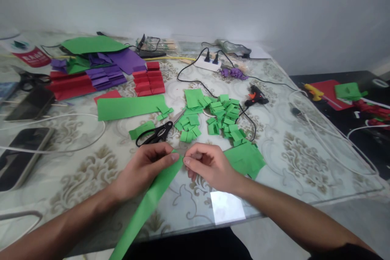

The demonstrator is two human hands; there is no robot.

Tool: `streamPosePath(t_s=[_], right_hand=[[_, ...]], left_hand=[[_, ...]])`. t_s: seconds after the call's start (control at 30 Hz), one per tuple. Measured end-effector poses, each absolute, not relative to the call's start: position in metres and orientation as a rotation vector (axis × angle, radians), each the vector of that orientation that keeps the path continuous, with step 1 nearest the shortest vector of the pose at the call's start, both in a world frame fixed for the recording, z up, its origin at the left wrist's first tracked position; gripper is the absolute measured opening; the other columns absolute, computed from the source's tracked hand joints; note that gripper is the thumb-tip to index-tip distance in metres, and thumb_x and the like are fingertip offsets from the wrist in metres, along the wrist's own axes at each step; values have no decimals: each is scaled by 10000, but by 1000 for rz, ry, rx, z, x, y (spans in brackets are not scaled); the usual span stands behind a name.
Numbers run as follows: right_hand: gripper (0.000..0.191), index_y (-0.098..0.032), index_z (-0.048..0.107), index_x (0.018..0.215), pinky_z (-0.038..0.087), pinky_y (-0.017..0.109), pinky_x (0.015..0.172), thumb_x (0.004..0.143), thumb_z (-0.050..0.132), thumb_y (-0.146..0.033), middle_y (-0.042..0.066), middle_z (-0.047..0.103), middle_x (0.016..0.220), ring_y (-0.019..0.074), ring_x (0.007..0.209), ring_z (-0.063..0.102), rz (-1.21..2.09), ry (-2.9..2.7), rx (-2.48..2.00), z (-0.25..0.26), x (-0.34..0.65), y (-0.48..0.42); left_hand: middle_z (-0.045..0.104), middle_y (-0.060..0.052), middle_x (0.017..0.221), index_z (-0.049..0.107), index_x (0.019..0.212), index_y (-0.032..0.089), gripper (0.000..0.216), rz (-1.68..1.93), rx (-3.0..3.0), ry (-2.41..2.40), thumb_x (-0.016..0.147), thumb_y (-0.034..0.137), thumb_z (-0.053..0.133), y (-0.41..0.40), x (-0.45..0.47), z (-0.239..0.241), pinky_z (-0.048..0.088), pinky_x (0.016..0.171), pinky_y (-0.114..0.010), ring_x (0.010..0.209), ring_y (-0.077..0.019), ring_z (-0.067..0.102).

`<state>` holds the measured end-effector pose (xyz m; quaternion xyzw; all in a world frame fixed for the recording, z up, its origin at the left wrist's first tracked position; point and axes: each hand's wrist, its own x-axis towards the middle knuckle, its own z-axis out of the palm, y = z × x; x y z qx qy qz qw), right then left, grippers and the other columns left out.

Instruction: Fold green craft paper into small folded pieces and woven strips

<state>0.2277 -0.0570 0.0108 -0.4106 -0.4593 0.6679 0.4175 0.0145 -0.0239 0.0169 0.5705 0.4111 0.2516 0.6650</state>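
Observation:
A long green paper strip [149, 201] runs from the table's near edge up to my hands. My left hand [146, 168] pinches its top end from the left, and my right hand [207, 164] pinches the same end from the right, fingers curled. Black scissors [157, 133] lie just beyond my left hand. A heap of several small green paper squares [221, 115] is spread behind them. A stack of green paper pieces [246, 158] lies by my right wrist.
A wide green sheet [129, 106], red folded papers [149, 78] and purple papers [108, 74] lie at the back left. A black glue gun [256, 96], a white power strip [207, 63] and cables sit at the back. Two phones [21, 154] rest at the left.

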Motion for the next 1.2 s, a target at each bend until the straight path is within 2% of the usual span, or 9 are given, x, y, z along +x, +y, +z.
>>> streamPosePath(t_s=[0.27, 0.5, 0.7, 0.87, 1.2], right_hand=[[222, -184, 682, 833, 506, 203, 490, 845, 830, -349, -36, 639, 593, 102, 510, 592, 1634, -1177, -1064, 5, 228, -56], [220, -187, 666, 816, 496, 203, 483, 846, 809, -352, -42, 617, 583, 103, 506, 584, 1600, -1157, -1099, 7, 228, -55], [239, -193, 635, 796, 503, 217, 503, 840, 793, -366, -41, 627, 584, 113, 515, 601, 1702, -1185, -1101, 8, 228, -54], [262, -192, 630, 762, 425, 199, 468, 858, 789, -377, -43, 614, 568, 100, 488, 571, 1640, -1257, -1138, 7, 228, -54], [289, -192, 660, 753, 450, 207, 472, 814, 821, -424, -43, 611, 551, 108, 481, 586, 1516, -1162, -1222, 15, 238, -44]], left_hand=[[542, 11, 694, 696, 782, 143, 422, 576, 1351, 1004, 982, 510, 638, -22, 17, 22, 350, 533, -212, 634, -119, 434], [546, 34, 701, 662, 806, 163, 337, 609, 1281, 972, 987, 448, 665, -22, 18, 21, 353, 533, -189, 617, -99, 430], [589, 12, 733, 683, 830, 153, 293, 565, 1338, 922, 985, 401, 663, -22, 19, 21, 366, 555, -198, 643, -108, 469], [585, 3, 728, 688, 832, 150, 323, 505, 1329, 903, 985, 431, 649, -22, 21, 18, 357, 548, -209, 643, -117, 464], [549, 20, 707, 658, 803, 167, 351, 457, 1339, 936, 929, 495, 678, -15, 18, 28, 349, 548, -216, 625, -122, 442]])
